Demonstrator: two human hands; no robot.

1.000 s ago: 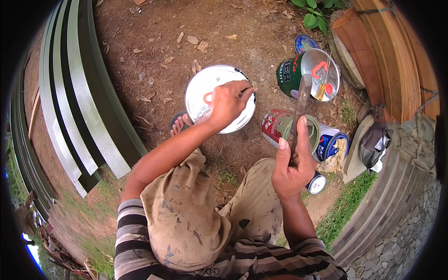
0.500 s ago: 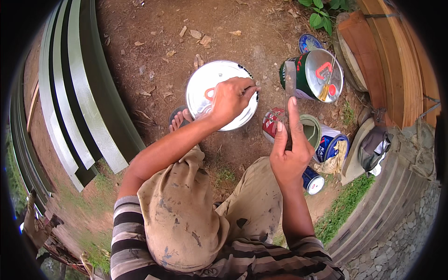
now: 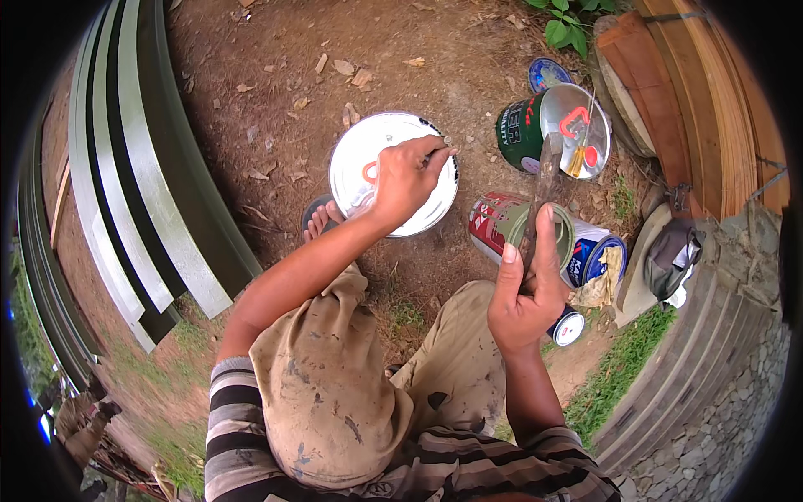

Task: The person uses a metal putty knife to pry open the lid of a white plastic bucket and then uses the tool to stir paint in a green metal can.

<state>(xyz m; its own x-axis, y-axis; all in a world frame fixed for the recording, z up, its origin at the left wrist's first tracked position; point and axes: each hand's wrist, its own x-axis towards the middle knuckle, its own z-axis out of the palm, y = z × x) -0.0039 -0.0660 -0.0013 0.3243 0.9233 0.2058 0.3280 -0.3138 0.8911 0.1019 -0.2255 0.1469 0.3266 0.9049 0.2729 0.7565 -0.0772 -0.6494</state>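
Note:
In front of me stands a round can with a white lid, an orange-red loop on top and black marks along its right edge. My left hand lies over the lid, thumb and fingers pinched together at its far right rim. Whatever is between those fingertips is too small to make out. My right hand grips a long, flat, rusty metal blade upright, thumb and forefinger stretched along it. The blade's far end overlaps the green can with a silver lid in my view, apart from the white lid.
An open can with a green inside, a blue can with a crumpled rag and a small dark-blue can stand at right. Long grey-green metal channels lie at left. Stacked planks and stone paving border the right.
My right hand has come slightly nearer, and the blade now leans further right at its far end. My left hand stays pinched at the lid's rim.

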